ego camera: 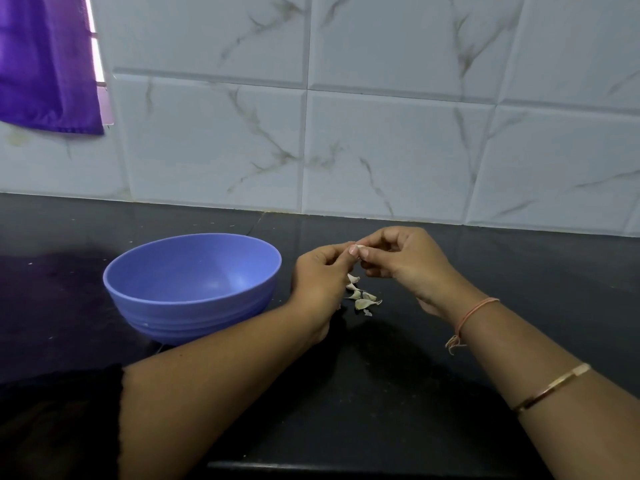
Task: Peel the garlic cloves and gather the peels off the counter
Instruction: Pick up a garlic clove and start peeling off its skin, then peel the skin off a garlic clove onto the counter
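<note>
L hand (320, 271), R hand (405, 261) pinching garlic clove (360, 247), peels (362, 296) on counter (519, 271) beneath, blue bowl (194, 282) nearby

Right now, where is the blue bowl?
In the head view the blue bowl sits on the black counter, left of centre, close beside the left hand, which with the right hand pinches a garlic clove.

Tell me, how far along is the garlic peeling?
Some peeling looks done: pale scraps, seemingly peels, lie on the counter. In hand: the left hand and right hand pinch a garlic clove between them. Left: those scraps are not gathered, and the blue bowl shows nothing inside.
</note>
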Demonstrator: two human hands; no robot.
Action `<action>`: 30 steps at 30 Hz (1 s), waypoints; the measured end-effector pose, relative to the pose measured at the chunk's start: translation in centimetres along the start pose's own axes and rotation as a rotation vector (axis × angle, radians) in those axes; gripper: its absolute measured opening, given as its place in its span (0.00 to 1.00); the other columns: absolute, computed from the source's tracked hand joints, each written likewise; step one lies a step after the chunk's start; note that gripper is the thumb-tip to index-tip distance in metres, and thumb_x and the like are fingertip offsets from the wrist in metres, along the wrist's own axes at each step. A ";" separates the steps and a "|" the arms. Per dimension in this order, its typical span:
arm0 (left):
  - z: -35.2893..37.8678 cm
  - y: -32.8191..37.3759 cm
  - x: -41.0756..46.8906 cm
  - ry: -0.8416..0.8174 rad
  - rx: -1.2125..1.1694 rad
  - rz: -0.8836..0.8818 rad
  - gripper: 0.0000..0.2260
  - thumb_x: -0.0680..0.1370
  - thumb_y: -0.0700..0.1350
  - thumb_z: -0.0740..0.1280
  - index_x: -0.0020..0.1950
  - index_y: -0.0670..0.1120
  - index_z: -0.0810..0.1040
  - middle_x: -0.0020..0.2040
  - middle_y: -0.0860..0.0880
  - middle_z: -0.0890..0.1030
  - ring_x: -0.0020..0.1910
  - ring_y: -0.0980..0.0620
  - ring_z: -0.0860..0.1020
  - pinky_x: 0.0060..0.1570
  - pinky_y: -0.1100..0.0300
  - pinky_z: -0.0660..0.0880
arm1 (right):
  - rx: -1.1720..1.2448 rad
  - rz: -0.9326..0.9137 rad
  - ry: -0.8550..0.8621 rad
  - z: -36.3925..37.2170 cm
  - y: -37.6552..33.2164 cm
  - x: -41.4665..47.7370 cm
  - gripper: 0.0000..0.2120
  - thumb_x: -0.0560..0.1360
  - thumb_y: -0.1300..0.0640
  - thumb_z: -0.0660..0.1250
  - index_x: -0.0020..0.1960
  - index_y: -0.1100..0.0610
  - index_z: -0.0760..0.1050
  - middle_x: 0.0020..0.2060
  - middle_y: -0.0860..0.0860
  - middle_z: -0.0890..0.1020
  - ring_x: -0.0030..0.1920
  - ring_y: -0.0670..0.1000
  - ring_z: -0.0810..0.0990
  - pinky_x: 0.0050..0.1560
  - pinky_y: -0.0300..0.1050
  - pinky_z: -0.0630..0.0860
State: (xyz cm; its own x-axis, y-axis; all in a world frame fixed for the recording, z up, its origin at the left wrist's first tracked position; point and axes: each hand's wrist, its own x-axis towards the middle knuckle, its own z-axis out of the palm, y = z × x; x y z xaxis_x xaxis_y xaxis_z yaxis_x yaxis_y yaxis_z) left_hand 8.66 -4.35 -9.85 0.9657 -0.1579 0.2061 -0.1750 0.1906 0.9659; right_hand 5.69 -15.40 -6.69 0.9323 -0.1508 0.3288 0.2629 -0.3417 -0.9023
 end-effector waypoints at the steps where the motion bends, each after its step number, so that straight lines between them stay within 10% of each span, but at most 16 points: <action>1: -0.1 0.1 0.0 0.018 0.003 0.002 0.06 0.76 0.44 0.67 0.49 0.46 0.82 0.35 0.51 0.79 0.34 0.56 0.72 0.44 0.57 0.73 | -0.040 -0.021 0.011 0.1 0.0 0.0 0.01 0.73 0.65 0.68 0.43 0.62 0.79 0.35 0.51 0.81 0.35 0.46 0.79 0.38 0.35 0.79; 19: -0.5 0.1 -0.3 0.111 -0.081 -0.076 0.04 0.71 0.46 0.72 0.44 0.46 0.84 0.37 0.52 0.82 0.40 0.56 0.77 0.46 0.60 0.73 | -0.458 -0.193 0.200 0.5 -0.4 -0.1 0.05 0.71 0.59 0.71 0.45 0.57 0.83 0.34 0.53 0.83 0.34 0.48 0.80 0.44 0.41 0.79; 30: -0.4 0.1 0.0 0.111 0.083 0.048 0.10 0.74 0.37 0.69 0.54 0.47 0.81 0.40 0.53 0.81 0.40 0.58 0.76 0.36 0.72 0.72 | -0.027 0.042 0.014 -0.6 0.3 0.3 0.04 0.71 0.67 0.69 0.45 0.61 0.80 0.35 0.54 0.80 0.36 0.48 0.78 0.41 0.38 0.80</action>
State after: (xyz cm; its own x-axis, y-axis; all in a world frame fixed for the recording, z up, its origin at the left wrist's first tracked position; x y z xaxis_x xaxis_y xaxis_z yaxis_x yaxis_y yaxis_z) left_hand 8.70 -3.96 -9.80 0.9702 -0.0419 0.2387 -0.2327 0.1143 0.9658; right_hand 5.90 -16.13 -6.70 0.9389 -0.1780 0.2947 0.2166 -0.3599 -0.9075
